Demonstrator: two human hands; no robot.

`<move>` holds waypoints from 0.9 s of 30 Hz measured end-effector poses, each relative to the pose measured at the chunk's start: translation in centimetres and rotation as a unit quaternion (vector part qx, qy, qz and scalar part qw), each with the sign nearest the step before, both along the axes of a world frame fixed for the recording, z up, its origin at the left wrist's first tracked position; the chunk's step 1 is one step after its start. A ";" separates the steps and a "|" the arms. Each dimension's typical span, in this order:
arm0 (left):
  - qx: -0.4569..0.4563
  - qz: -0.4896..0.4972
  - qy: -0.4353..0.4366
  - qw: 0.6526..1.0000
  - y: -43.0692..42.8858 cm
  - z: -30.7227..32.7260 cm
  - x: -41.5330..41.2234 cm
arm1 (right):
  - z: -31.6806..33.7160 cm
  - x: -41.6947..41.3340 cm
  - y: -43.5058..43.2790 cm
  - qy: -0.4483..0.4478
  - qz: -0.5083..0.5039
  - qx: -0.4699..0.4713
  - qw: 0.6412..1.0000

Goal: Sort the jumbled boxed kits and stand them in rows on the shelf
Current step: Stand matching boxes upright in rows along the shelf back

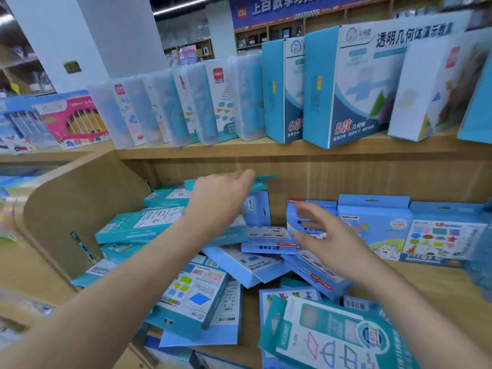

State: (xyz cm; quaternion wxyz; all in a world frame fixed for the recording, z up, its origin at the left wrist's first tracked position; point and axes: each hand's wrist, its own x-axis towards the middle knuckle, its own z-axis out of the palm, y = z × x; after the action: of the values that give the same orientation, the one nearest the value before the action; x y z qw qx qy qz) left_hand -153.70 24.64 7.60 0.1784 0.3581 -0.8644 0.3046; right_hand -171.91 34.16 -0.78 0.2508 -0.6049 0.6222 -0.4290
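Left hand (221, 201): reaches to the rear of the lower shelf (439, 278). Its fingers are curled over the top edge of a teal box (266, 179), which stands on edge against the back panel (346, 177). The grip is narrow, closed on that edge. The thumb side is hidden behind the hand and the frame is blurred there.

Right hand (327, 235): wide open, with fingers spread and nearly straight, and it holds nothing. The fingertips (306, 209) lie in front of a blue-and-white box (290, 222) standing at the back. Contact with that box cannot be determined.

Task items: a pile of boxed kits (253, 265) lies jumbled and flat across the middle of the lower shelf, beneath and between both forearms. A stack of teal boxes (133, 225) lies flat at the left side. A teal kit (332, 336) lies face up at the front edge. To the right of the blue-and-white box, blue kits (372, 225) stand upright in a row against the back panel.

Upper shelf (213, 151): translucent cases (186, 102) stand in a row, with large blue boxes (346, 89) upright to their right.
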 end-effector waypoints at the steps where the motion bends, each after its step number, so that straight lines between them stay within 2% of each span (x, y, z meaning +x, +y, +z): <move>1: -0.010 -0.046 0.084 0.995 0.5 0.2 1.0 | 0.4 0.4 -0.2 -0.038 0.005 -0.004 0.999; 3: 0.012 -0.142 0.241 0.960 1.5 0.8 2.3 | 1.3 1.3 -0.3 -0.078 0.009 -0.026 0.997; 6: 0.086 -0.214 0.371 0.899 3.4 1.8 2.9 | 2.5 2.3 0.0 -0.083 0.018 -0.077 0.993; 10: 0.171 -0.259 0.447 0.839 4.8 2.3 2.7 | 3.8 2.8 1.1 -0.152 0.031 -0.128 0.980; 13: 0.224 -0.302 0.481 0.792 6.1 2.7 1.9 | 4.3 2.2 1.9 -0.168 0.024 -0.139 0.976; 17: 0.344 -0.331 0.518 0.710 7.2 3.1 0.5 | 4.2 0.7 4.3 -0.104 -0.004 -0.160 0.982; 19: 0.389 -0.315 0.531 0.684 7.3 3.0 -0.4 | 4.0 -0.4 5.8 -0.091 -0.030 -0.156 0.983; 22: 0.429 -0.298 0.502 0.689 7.8 2.4 -2.4 | 3.6 -2.2 7.9 -0.081 -0.072 -0.140 0.984; 27: 0.478 -0.324 0.378 0.723 9.1 1.8 -6.3 | 3.7 -5.7 12.3 -0.022 -0.134 -0.119 0.984</move>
State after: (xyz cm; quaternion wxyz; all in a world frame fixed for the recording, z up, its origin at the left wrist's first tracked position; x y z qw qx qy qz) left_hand -160.00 33.78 9.35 0.3830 0.1791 -0.8198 -0.3862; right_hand -177.59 46.43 2.90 0.1309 -0.5323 0.6364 -0.5426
